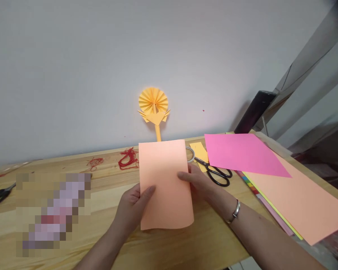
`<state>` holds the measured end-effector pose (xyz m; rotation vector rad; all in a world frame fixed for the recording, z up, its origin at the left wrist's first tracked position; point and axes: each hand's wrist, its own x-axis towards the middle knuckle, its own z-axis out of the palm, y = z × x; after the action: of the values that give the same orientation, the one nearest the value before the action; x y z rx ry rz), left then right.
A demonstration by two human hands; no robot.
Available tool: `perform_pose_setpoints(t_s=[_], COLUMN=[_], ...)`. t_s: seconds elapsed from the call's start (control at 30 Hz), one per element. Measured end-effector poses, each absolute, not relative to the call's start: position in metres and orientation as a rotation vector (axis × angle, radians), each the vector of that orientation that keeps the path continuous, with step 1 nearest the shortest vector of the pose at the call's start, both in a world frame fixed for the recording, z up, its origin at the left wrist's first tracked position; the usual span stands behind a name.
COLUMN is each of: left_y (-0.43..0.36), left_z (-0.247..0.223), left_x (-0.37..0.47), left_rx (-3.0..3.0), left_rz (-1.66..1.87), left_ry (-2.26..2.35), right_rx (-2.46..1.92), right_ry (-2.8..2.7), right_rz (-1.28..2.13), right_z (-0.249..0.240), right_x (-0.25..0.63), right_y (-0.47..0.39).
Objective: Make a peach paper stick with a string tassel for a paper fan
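Note:
A salmon-orange paper sheet [165, 202], bent over at its right edge, is held upright above the wooden table. My left hand [135, 204] grips its left side, thumb on the front and fingers behind. The right side is pinched by my right hand [193, 178], with the thumb in front and the other fingers hidden behind. Beyond the paper's top edge stands a yellow paper flower [153, 100] with a rolled stem, against the wall. Black-handled scissors [218, 174] lie just right of my right hand, beside yellow paper scraps [198, 150] and a partly hidden tape roll [190, 153].
A pink sheet [242, 153] and a large salmon sheet [307, 198] top a stack of coloured paper at the right. Red thread [128, 158] lies behind the left hand. A black cylinder [255, 111] leans back right; more scissors [1, 195] sit far left.

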<state>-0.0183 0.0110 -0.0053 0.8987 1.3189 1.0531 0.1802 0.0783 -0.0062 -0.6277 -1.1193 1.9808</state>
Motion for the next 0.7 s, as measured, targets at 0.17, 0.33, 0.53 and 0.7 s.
perform_pose_setpoints(t_s=[0.17, 0.33, 0.53, 0.7], left_y=[0.010, 0.009, 0.010, 0.010], left_z=[-0.002, -0.001, -0.001, -0.002], left_x=[-0.009, -0.008, -0.012, -0.014], left_rx=[0.990, 1.015, 1.016, 0.924], left_rz=[1.100, 1.083, 1.027, 1.026], left_ry=[1.466, 1.551, 1.541, 1.544], right_rx=[-0.714, -0.885, -0.917, -1.009], right_ry=[-1.070, -0.983, -0.983, -0.976], right_rz=[1.929, 1.841, 1.816, 1.675], right_z=[-0.007, -0.010, -0.009, -0.005], right_x=[0.174, 0.173, 0.175, 0.183], right_y=[0.075, 0.076, 0.077, 0.084])
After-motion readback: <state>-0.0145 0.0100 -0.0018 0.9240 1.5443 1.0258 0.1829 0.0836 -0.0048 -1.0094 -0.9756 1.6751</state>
